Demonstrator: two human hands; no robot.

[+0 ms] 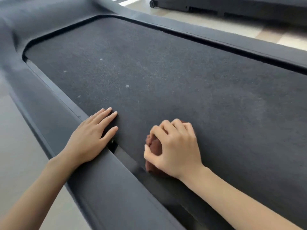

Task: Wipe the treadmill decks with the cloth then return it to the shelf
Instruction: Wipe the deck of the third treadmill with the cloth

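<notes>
On the near part of the belt (166, 72), the right hand (176, 146) is gripping the cloth (155, 146). The fingers are curling over the top of the brown bundle and the thumb is closing against its near side, so the hand is clamped on the cloth. The cloth is lying bunched under the palm and is touching the belt close to the left rail (54, 123). Only small parts of it are showing between the thumb and fingers and below the heel of the hand.

The left hand (89, 138) is resting flat, palm down, with straight fingers held loosely apart. Its palm is sitting on the left rail and its fingertips are reaching onto the belt edge. It is holding nothing. The two hands are lying near each other but are not touching.

Several pale specks (127, 86) are showing on the dark belt ahead of the hands. The right rail (232, 39) is running along the far side of the belt. Beyond it, a second treadmill (249, 9) with a small wheel (152, 3) is standing on the pale floor (207, 22).
</notes>
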